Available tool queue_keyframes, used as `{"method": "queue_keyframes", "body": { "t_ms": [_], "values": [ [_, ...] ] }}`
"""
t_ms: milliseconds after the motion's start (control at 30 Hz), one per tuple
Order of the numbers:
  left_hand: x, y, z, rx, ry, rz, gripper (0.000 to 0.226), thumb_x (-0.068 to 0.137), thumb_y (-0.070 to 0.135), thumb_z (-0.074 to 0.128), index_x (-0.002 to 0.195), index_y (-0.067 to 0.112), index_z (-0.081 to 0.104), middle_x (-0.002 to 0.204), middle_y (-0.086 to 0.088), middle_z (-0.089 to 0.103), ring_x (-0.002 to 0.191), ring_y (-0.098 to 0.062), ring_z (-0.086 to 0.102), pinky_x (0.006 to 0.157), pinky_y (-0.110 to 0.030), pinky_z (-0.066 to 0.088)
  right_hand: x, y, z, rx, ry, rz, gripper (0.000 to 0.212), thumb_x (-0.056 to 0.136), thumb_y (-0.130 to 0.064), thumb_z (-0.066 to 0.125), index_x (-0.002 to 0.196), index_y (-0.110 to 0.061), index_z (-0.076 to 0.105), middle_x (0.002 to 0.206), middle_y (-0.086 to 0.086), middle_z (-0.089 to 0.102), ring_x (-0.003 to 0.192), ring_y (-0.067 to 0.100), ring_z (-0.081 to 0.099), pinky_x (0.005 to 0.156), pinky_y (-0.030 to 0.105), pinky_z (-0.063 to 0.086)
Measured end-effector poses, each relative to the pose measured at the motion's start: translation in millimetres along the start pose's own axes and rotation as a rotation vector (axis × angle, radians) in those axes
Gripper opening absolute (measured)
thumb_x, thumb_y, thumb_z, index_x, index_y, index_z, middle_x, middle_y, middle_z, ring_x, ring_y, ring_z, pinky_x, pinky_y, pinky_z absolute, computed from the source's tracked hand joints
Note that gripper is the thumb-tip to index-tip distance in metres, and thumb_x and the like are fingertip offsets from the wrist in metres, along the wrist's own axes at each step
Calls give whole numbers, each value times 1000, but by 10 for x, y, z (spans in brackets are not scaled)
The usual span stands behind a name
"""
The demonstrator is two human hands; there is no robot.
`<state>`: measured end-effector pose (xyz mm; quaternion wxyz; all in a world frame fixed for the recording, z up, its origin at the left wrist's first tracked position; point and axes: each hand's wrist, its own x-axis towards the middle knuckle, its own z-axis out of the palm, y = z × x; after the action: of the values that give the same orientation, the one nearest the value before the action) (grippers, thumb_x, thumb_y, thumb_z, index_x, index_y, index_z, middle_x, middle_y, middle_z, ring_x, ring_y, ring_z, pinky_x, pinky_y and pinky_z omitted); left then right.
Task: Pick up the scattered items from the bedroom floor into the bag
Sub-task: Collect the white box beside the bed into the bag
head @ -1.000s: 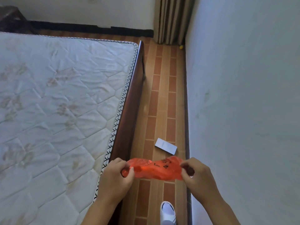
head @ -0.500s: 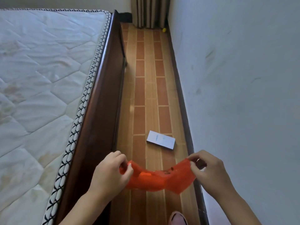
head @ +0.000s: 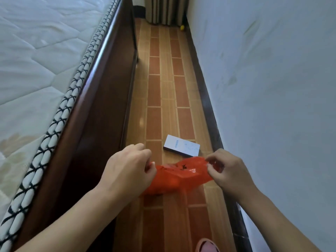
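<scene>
Both hands: left hand (head: 127, 168) and right hand (head: 227, 171) pinch opposite ends of orange bag (head: 178, 176)
box: white box (head: 181, 148) flat on floor (head: 171, 91), just beyond bag

Orange bag (head: 179, 176) (crumpled); white box (head: 181, 146) flat.

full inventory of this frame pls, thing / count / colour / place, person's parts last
thin orange plastic bag: 1, orange with black print, stretched between both hands above the floor
flat white rectangular box: 1, white, on the floor just beyond the bag
small yellow round object: 1, yellow, far floor corner by the curtain
quilted mattress: 1, white, left
dark wooden bed frame: 1, dark brown, beside the mattress
striped curtain: 1, brown-beige, far end
wall: 1, pale, right
pink slipper: 1, bottom edge
left hand: grips the bag
right hand: pinches the bag
</scene>
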<state>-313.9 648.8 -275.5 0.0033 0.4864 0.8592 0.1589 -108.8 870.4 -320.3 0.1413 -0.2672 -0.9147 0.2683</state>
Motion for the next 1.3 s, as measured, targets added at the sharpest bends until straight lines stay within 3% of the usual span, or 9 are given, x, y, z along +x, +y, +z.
{"method": "queue_keyframes", "body": {
  "t_ms": [167, 333, 433, 567, 700, 767, 1000, 1200, 1300],
  "values": [
    [18, -65, 42, 76, -42, -18, 39, 82, 31, 73, 60, 25, 41, 69, 8, 44, 61, -14, 46, 48, -28, 37, 42, 119, 359, -241, 125, -54, 8, 85, -19, 75, 92, -20, 71, 94, -8, 58, 84, 13, 57, 74, 37, 52],
    [32, -133, 113, 136, -131, -107, 34, 85, 22, 65, 63, 26, 39, 80, 8, 48, 70, -14, 49, 52, -29, 36, 129, 173, 721, -342, 206, -217, 24, 83, -18, 74, 106, -16, 72, 130, 6, 59, 122, 29, 55, 100, 46, 42],
    [46, -89, 134, 133, -183, -74, 16, 85, 17, 63, 84, 30, 53, 98, 11, 46, 85, -13, 49, 58, -30, 48, 119, 173, 932, -312, 215, -360, 35, 86, -20, 73, 120, -13, 71, 142, 12, 56, 136, 33, 50, 112, 56, 35],
    [16, -71, 259, 122, -196, 49, 41, 85, 36, 63, 125, 31, 59, 129, 9, 48, 112, -18, 49, 83, -37, 55, 2, 189, 1193, -261, 134, -381, 60, 90, -32, 72, 147, -19, 56, 158, 8, 44, 151, 29, 35, 119, 59, 29],
    [91, -22, 552, 232, -311, 8, 53, 95, 54, 53, 144, 34, 51, 159, 2, 35, 149, -24, 29, 117, -48, 37, 31, 321, 1338, -180, 34, -305, 78, 91, -43, 67, 159, -22, 36, 166, 2, 31, 156, 23, 24, 121, 52, 32],
    [154, 17, 769, 272, -376, -6, 54, 98, 57, 49, 146, 33, 50, 166, 0, 29, 156, -26, 18, 124, -55, 25, 63, 421, 1390, -135, 5, -252, 78, 93, -44, 65, 160, -20, 34, 166, 2, 31, 154, 22, 28, 119, 48, 37],
    [38, 72, 1563, 179, -428, -327, 66, 101, 65, 43, 159, 35, 35, 171, -1, 22, 160, -27, 8, 128, -57, 15, 42, 839, 1511, -176, -109, 135, 75, 99, -51, 55, 162, -21, 27, 168, -1, 26, 154, 19, 26, 121, 39, 33],
    [-295, -7, 2021, 254, -535, -358, 79, 100, 60, 51, 165, 32, 16, 175, -6, 8, 161, -33, -1, 128, -59, 10, 29, 1083, 1489, -352, -263, 162, 85, 98, -52, 58, 164, -20, 15, 172, 2, 8, 158, 23, 12, 125, 46, 25],
    [-411, -171, 2030, 262, -545, -413, 81, 99, 42, 57, 166, 32, 12, 175, -7, 4, 161, -33, -1, 128, -59, 14, -32, 1233, 1492, -402, -306, 248, 88, 99, -49, 58, 164, -19, 7, 173, 3, -2, 159, 25, 6, 127, 50, 22]
  ]
}}
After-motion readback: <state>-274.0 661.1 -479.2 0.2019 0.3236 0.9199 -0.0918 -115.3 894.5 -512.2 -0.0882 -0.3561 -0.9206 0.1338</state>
